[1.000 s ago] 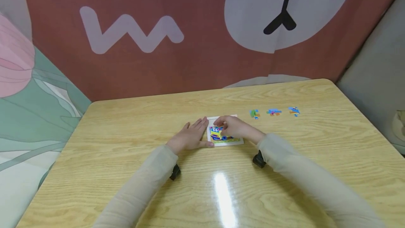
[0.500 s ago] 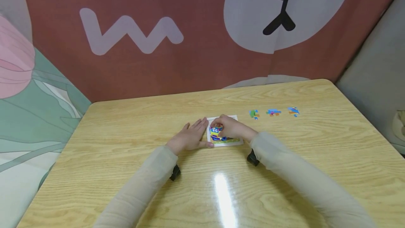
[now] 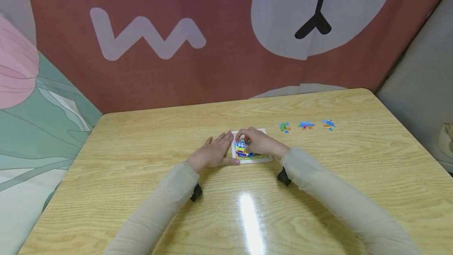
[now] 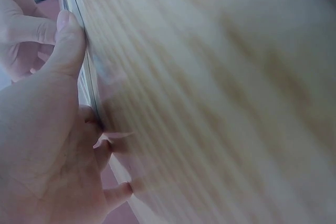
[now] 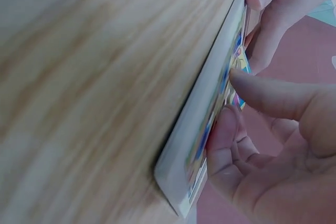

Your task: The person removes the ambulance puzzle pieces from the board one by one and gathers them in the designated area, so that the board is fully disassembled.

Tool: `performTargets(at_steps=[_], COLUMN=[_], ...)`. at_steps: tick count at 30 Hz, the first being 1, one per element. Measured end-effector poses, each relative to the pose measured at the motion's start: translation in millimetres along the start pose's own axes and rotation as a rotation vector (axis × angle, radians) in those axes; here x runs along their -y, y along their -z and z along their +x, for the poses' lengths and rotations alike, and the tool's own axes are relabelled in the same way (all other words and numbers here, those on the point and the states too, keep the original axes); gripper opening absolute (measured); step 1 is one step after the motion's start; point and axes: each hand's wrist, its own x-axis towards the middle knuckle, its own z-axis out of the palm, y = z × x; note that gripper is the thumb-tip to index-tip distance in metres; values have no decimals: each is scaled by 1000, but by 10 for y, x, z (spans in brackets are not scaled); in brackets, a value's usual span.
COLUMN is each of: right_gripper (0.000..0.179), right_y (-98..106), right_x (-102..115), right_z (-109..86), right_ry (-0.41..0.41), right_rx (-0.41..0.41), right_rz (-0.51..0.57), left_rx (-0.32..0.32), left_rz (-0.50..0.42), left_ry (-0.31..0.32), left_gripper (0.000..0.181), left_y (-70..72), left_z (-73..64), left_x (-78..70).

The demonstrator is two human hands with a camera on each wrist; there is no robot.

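A white-framed jigsaw puzzle board [image 3: 252,161] lies on the table, with a bright cartoon picture partly filled in. My left hand [image 3: 212,153] rests flat at its left side, thumb at the near left corner and straight fingers along the left edge. Above the board, my right hand [image 3: 258,141] pinches a yellow and blue jigsaw piece [image 3: 241,145] with eyes printed on it, at the left part of the picture. In the right wrist view this jigsaw piece [image 5: 242,61] stands tilted up from the board, by the thumb tip. The right hand hides much of the board's middle.
Three loose spots of jigsaw pieces lie in a row to the board's right: a green one [image 3: 284,127], a blue and pink one [image 3: 306,125] and a blue and orange one [image 3: 328,124]. The wooden table [image 3: 141,141] meets a printed wall cloth [image 3: 177,82] at the back.
My right hand has moved a little left over the board, and the jigsaw piece in its fingers has shifted and tilted slightly. The left hand has stayed in place.
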Motion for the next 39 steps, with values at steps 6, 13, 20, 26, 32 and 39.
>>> performTargets(at_steps=[6,13,20,26,32,39], right_gripper=[36,37,34,36,38,30], right_y=[18,-7,2,21,22,37], right_x=[-18,-80,-90,-84,-101,-123], right_z=[13,35,29,11,19,31], right_ry=[0,4,-10,-4,-19,-85], right_rx=[2,-1,-18,-31,-25,-6], right_rz=[64,168,194,234,278,303], left_rx=[1,-7,-4,-3,1,-6], left_rz=[-1,2,-3,-6,-11,-5], left_ry=[-2,-4,-5,-1,-5,-7], left_gripper=[93,93,94,94,94,93], left_y=[2,-7,-21,-24,-12,-14], left_z=[-4,6,21,24,4,2], left_x=[0,8,14,16,-2,-6])
